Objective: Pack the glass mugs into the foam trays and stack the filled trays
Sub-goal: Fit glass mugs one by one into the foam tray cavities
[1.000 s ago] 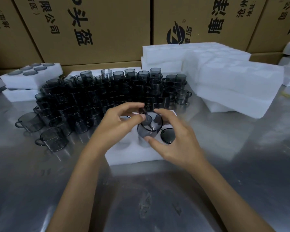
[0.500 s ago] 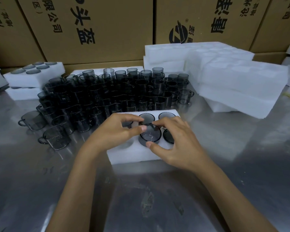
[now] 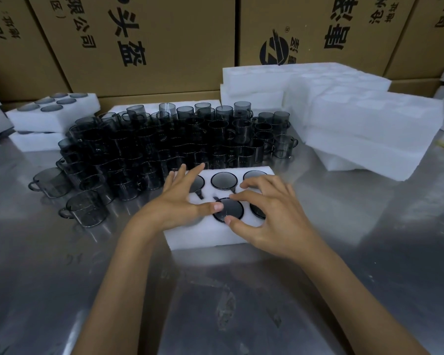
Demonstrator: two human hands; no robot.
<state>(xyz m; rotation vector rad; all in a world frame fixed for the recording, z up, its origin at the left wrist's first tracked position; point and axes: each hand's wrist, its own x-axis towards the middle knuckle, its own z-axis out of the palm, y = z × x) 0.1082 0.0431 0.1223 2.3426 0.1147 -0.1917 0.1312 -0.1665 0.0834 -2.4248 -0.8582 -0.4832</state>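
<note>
A white foam tray [image 3: 203, 237] lies on the steel table in front of me, with dark glass mugs sunk in its round holes. The front middle mug [image 3: 230, 210] sits flush in its hole. My right hand [image 3: 272, 213] arches over it, thumb on the near rim and fingertips on the far rim. My left hand [image 3: 174, 201] rests on the tray's left side with fingers spread, and its thumb tip touches that mug's left rim. Another seated mug [image 3: 223, 180] shows behind it. My hands hide the tray's front left and front right holes.
A dense crowd of loose smoky mugs [image 3: 164, 144] stands behind the tray, with stray mugs [image 3: 85, 211] at its left. A filled tray stack [image 3: 54, 116] sits far left. Empty foam trays [image 3: 369, 124] are piled at right. Cardboard boxes [image 3: 151, 47] wall the back.
The mug was held above the tray between both hands; it has gone down into the front middle hole. My left fingers have spread and lifted off it.
</note>
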